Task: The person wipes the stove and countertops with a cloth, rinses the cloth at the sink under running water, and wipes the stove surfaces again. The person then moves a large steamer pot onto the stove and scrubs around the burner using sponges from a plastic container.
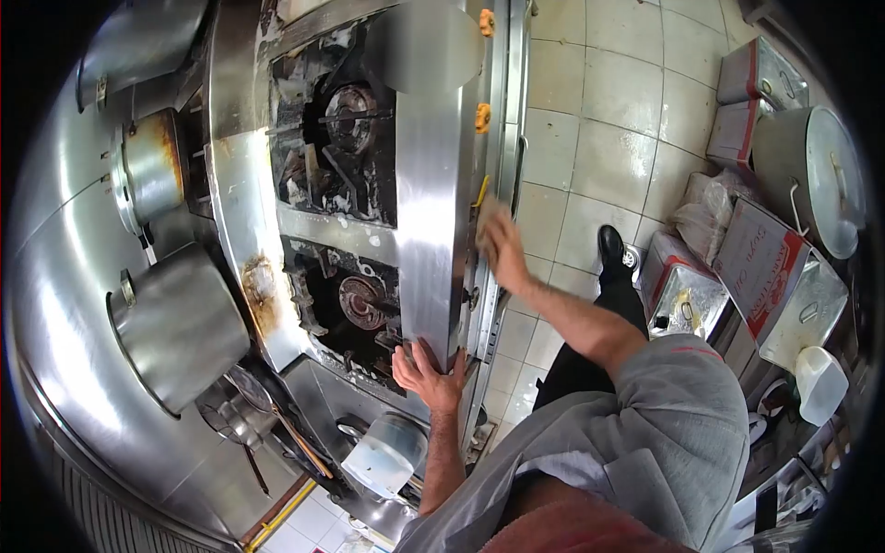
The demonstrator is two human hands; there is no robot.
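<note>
My left hand [430, 377] rests with fingers spread on the near end of the stove's stainless steel front ledge [427, 212]. Its thumb lies along the ledge's outer side. My right hand [502, 247] is at the front panel below the ledge, close to a yellow lever [481, 191]. Motion blurs its fingers, which look bent around something brownish that I cannot make out. Behind the ledge are two blackened, greasy burners, the nearer burner [361, 303] and the farther burner [351, 118]. Orange knobs, one of them this knob [482, 118], stick out of the front panel.
Large metal pots, such as this pot [180, 327], stand behind the stove. A white plastic container [387, 456] sits left of my left arm. On the tiled floor [608, 120] to the right are tins, a cardboard box [761, 267] and a big lidded pot [811, 175].
</note>
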